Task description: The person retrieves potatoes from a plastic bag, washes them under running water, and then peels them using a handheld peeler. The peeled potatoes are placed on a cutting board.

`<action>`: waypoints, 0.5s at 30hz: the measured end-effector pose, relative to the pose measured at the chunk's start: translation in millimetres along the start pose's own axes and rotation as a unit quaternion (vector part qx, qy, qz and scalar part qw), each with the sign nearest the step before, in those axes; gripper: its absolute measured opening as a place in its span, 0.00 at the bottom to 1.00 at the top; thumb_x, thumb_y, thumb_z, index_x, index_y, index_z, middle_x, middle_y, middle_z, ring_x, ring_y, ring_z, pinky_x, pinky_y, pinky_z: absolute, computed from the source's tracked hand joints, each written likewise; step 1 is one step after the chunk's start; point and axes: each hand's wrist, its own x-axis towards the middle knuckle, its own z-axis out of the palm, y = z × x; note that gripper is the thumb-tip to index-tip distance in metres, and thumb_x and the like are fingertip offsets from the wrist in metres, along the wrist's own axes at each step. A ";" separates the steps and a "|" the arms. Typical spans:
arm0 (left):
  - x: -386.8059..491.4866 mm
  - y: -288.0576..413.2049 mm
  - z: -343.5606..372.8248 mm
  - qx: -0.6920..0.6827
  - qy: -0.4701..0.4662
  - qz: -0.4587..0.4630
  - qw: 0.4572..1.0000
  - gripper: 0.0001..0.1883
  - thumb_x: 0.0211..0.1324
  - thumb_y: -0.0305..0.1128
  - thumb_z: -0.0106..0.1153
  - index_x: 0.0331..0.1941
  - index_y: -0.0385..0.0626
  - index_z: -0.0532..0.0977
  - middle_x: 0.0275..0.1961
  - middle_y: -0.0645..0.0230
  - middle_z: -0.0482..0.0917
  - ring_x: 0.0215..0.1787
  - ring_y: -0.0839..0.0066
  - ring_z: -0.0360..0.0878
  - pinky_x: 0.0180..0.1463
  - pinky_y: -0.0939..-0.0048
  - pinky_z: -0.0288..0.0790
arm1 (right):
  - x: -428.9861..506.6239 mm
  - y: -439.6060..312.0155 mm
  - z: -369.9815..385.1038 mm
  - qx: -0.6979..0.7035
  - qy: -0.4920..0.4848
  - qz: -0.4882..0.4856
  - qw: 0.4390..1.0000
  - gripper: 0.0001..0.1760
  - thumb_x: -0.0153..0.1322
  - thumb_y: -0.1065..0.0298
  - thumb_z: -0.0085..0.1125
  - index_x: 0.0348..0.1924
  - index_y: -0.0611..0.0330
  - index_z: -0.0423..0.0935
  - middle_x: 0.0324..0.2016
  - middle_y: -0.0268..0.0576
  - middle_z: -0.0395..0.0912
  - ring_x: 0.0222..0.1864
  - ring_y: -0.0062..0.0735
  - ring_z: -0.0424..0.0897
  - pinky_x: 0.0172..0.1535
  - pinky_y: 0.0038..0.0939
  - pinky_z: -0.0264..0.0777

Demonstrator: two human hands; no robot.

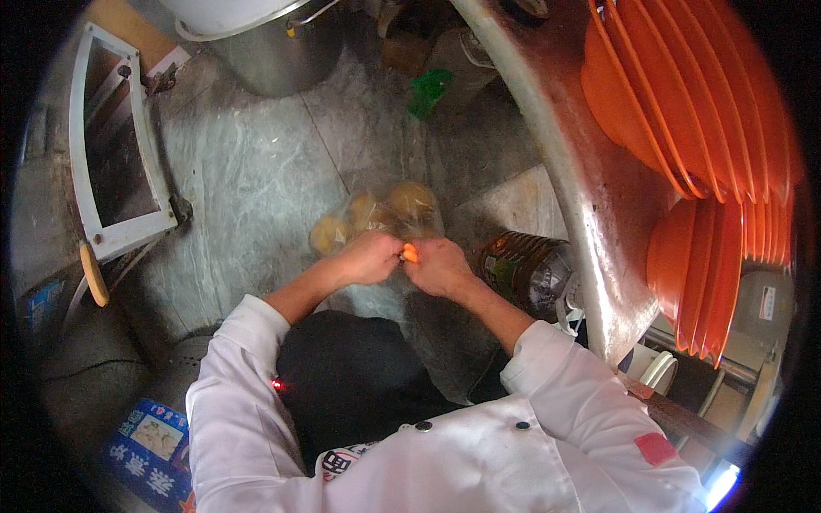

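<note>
A clear plastic bag of round yellowish produce, possibly potatoes, hangs or rests in front of me, low over the floor. My left hand is closed in a fist at the bag's gathered top. Pressed close beside it, my right hand also grips the bag's top. A small bright orange piece pokes out between the two fists; its kind is unclear. My fingers hide most of the bag's neck. More of the yellowish produce shows through the plastic at the left.
A metal counter edge curves along my right, bearing stacked orange bowls or plates. Below it stands a large plastic bottle. Ahead on the tiled floor is a large metal pot. A white-framed panel stands left, near a printed blue box.
</note>
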 end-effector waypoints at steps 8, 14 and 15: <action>-4.5 -8.8 -5.4 -0.011 0.021 0.024 0.999 0.08 0.54 0.33 0.53 0.30 0.41 0.75 0.30 0.52 0.78 0.33 0.50 0.76 0.35 0.55 0.69 | -31.1 -3.1 -34.1 0.472 0.049 0.198 0.858 0.07 0.67 0.68 0.50 0.24 0.56 0.68 0.14 0.33 0.64 0.14 0.23 0.64 0.17 0.29 0.57; -5.3 -26.3 -16.0 -0.192 0.025 -0.056 0.979 0.09 0.57 0.33 0.53 0.33 0.39 0.78 0.27 0.65 0.79 0.29 0.78 0.74 0.36 0.73 0.68 | -41.5 -14.8 -65.7 0.692 0.007 0.123 0.711 0.07 0.69 0.68 0.49 0.25 0.57 0.69 0.14 0.30 0.64 0.10 0.19 0.58 0.15 0.24 0.50; -5.8 -25.8 -21.3 -0.222 0.004 -0.081 0.972 0.09 0.57 0.33 0.52 0.33 0.39 0.78 0.28 0.66 0.79 0.29 0.79 0.74 0.36 0.74 0.68 | -41.2 -20.2 -59.9 0.711 -0.044 0.087 0.696 0.08 0.68 0.68 0.49 0.25 0.58 0.71 0.14 0.31 0.66 0.10 0.20 0.57 0.15 0.24 0.49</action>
